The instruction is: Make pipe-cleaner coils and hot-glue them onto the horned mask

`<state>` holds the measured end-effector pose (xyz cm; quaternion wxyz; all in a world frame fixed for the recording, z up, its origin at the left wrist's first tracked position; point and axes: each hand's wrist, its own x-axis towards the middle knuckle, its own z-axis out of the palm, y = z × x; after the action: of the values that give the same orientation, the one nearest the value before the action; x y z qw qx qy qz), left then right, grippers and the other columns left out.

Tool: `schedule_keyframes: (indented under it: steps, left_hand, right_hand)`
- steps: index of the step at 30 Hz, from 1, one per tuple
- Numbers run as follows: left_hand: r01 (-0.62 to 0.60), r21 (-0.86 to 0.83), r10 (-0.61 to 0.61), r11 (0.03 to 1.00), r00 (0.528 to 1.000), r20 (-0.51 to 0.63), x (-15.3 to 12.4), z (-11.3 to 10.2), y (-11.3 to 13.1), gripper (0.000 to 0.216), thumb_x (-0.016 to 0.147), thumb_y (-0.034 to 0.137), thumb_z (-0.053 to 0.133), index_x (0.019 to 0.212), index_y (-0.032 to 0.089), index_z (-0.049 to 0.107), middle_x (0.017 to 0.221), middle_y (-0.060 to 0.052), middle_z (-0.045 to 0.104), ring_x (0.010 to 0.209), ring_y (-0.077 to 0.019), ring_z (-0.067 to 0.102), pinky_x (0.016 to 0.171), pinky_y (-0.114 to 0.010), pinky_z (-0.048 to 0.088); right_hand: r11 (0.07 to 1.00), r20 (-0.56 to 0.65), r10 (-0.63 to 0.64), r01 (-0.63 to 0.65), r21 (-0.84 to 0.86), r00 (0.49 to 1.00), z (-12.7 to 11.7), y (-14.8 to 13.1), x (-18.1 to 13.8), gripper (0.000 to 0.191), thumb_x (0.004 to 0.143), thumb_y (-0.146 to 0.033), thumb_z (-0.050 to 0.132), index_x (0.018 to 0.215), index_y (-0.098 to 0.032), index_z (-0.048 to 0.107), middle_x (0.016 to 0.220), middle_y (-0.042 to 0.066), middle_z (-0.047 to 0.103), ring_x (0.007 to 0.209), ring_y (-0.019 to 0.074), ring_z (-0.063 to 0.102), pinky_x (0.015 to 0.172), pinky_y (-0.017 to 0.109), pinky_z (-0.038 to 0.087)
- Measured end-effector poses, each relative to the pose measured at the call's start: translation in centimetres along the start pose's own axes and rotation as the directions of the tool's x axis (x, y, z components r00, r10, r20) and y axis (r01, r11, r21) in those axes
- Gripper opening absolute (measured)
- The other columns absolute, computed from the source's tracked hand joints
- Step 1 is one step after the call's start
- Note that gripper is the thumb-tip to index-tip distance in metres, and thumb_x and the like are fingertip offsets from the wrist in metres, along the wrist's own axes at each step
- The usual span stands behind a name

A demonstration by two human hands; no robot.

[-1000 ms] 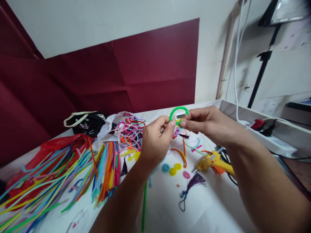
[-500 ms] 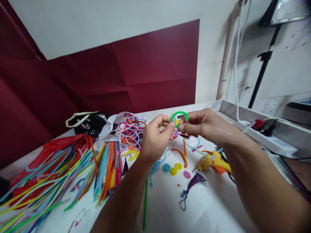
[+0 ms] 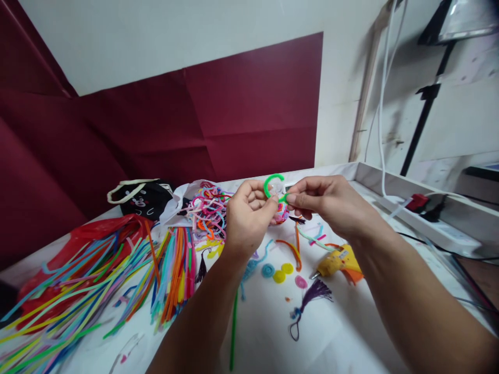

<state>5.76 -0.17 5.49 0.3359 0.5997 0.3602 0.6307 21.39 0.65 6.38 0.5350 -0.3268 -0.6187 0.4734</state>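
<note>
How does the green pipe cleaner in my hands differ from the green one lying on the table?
The held cleaner is bent into a curl; the table cleaner is straight. The held cleaner is raised, pinched between the left hand and the right hand; the table cleaner lies flat beside the left forearm, untouched. Both are bright green.

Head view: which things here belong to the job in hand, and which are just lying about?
In hand: green pipe cleaner, bent into a loop, pinched between left hand and right hand.

Lying about, untouched: straight pipe cleaners, tangle of bent pipe cleaners, yellow glue gun, purple tassel, small coiled discs, black pouch, power strip.
</note>
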Motion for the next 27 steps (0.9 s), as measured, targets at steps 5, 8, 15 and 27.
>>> schedule_keyframes:
  steps: [5,8,15,27]
  left_hand:
    - [0.002,-0.095,-0.004,0.995,1.000,-0.026,0.1,-0.1,-0.1,0.020,0.071,0.015,0.071,0.083,0.015,0.055,0.060,0.006,0.060,0.047,-0.0058,0.058,0.044,-0.013,0.047]
    - [0.007,-0.131,-0.014,0.991,0.999,-0.050,0.0,-0.1,-0.3,0.020,0.071,0.016,0.073,0.081,0.015,0.055,0.060,0.006,0.060,0.047,-0.0051,0.057,0.043,-0.012,0.046]
    - [-0.055,-0.124,0.040,0.991,0.992,-0.119,0.4,-0.6,-0.4,0.021,0.070,0.016,0.075,0.080,0.016,0.057,0.061,0.005,0.062,0.047,-0.0061,0.058,0.042,-0.013,0.045]
    - [-0.206,0.192,0.220,0.959,0.974,-0.057,0.0,-0.7,-0.1,0.014,0.073,0.013,0.071,0.079,0.017,0.060,0.069,0.004,0.066,0.060,-0.0058,0.063,0.055,-0.011,0.048]
  right_hand:
    - [0.989,-0.138,-0.004,0.024,0.143,0.990,1.4,0.3,0.0,0.021,0.057,-0.021,0.084,0.068,-0.013,0.069,0.053,0.000,0.060,0.047,0.0080,0.050,0.045,0.020,0.039]
    - [0.965,-0.214,-0.003,0.059,0.257,0.977,2.4,0.7,0.1,0.021,0.057,-0.022,0.084,0.068,-0.013,0.069,0.053,0.001,0.062,0.047,0.0088,0.053,0.043,0.019,0.040]
    - [0.900,-0.147,0.067,0.004,0.435,0.987,3.3,1.4,0.3,0.026,0.058,-0.029,0.085,0.071,-0.014,0.069,0.060,0.002,0.066,0.048,0.0090,0.055,0.044,0.020,0.040]
    - [0.698,0.060,-0.525,0.469,-0.541,0.849,0.2,1.0,0.1,0.010,0.082,-0.013,0.068,0.089,-0.016,0.073,0.080,0.002,0.066,0.071,0.0136,0.059,0.065,0.027,0.045]
